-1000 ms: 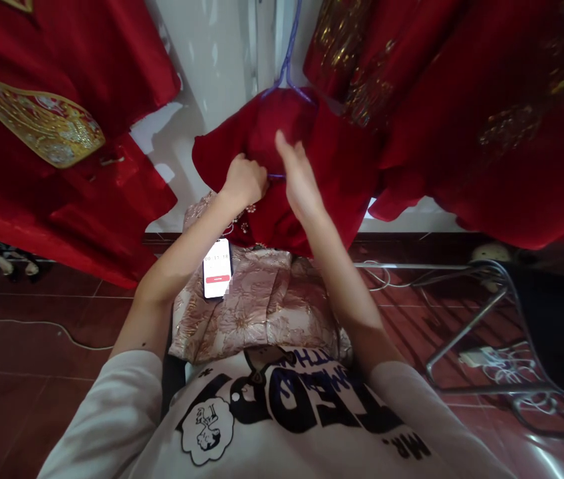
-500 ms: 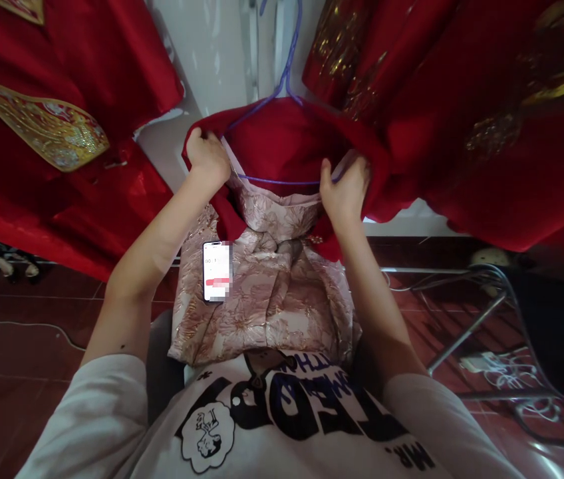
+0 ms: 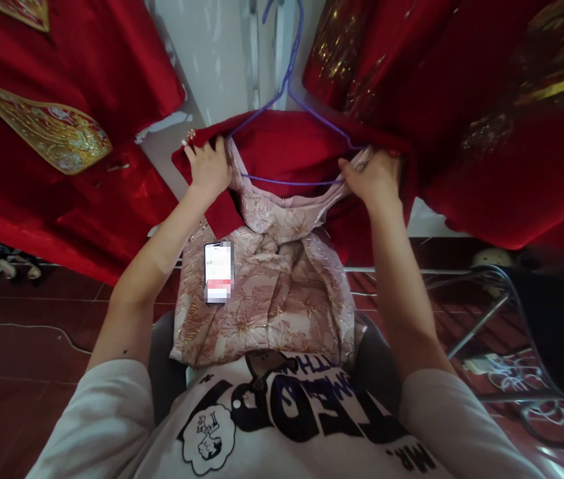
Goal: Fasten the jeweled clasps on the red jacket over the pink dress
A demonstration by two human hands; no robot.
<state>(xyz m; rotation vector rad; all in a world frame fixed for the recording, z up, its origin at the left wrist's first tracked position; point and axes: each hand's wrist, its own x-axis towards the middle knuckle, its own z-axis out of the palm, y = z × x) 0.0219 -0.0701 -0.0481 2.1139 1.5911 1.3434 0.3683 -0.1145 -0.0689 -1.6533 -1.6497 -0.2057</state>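
Note:
A pink brocade dress (image 3: 262,279) with gold flower patterns hangs by its straps on a purple wire hanger (image 3: 289,86) and lies over my lap. A red garment (image 3: 286,143), with a beaded ornament at its left edge, sits around the hanger behind the dress's neckline. My left hand (image 3: 209,166) is closed on the red garment beside the left strap. At the hanger's right end, my right hand (image 3: 376,178) grips the red garment by the right strap, thumb pointing inward; its other fingers are partly hidden. A lit phone (image 3: 218,273) rests on the dress.
Red garments with gold embroidery (image 3: 62,136) hang on both sides. A dark chair (image 3: 556,332) with metal legs stands at right, white cables (image 3: 506,372) bundled beneath it. Shoes (image 3: 17,266) lie at far left, and a thin cord crosses the tiled floor (image 3: 22,359).
My right hand has moved right along the hanger, drawing the red garment wider. My left hand has shifted slightly, and the beaded ornament now shows beside it. More of the hanger's right arm is visible.

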